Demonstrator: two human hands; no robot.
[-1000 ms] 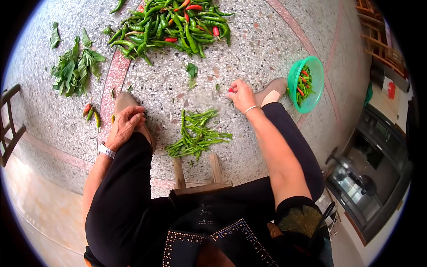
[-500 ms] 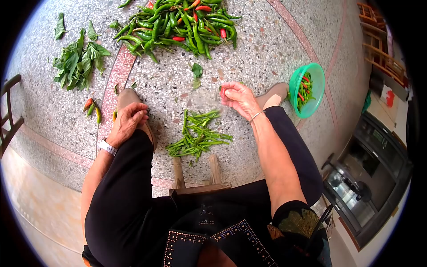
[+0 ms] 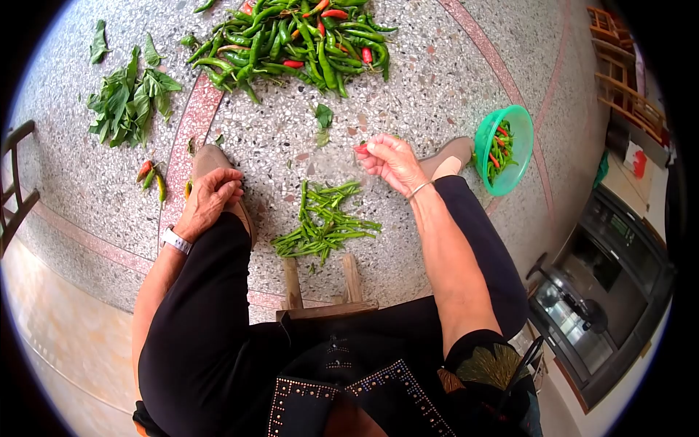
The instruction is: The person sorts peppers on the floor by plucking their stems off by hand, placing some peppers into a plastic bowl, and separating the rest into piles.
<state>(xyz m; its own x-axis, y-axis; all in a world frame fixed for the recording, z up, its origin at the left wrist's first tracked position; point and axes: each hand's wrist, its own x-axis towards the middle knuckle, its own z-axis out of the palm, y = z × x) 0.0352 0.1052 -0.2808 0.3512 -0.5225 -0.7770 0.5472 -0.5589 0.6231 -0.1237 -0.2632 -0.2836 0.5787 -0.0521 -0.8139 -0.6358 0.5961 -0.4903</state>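
My right hand (image 3: pixel 391 162) pinches a small red chilli piece (image 3: pixel 361 148) above the floor, beside my right shoe. Over my left knee rests my left hand (image 3: pixel 212 195), its fingers curled together; whether anything is inside is hidden. Green stems (image 3: pixel 325 221) lie in a loose heap between my feet. A large pile of green and red chillies (image 3: pixel 306 44) is at the top. The green plastic bowl (image 3: pixel 522 162), tilted in view to the right of my right shoe, contains green and red chillies (image 3: pixel 501 149).
Green leaves (image 3: pixel 127 105) lie at the left, with a few separate chillies (image 3: pixel 151 177) below them. A wooden stool (image 3: pixel 328 310) shows under me. A dark chair (image 3: pixel 16 189) stands at the far left, a black cabinet (image 3: pixel 604 291) at the right.
My right hand has shifted slightly left and turned, its palm now more visible, with the red piece still in its fingers. My left hand has stayed on the knee. The view has shifted slightly.
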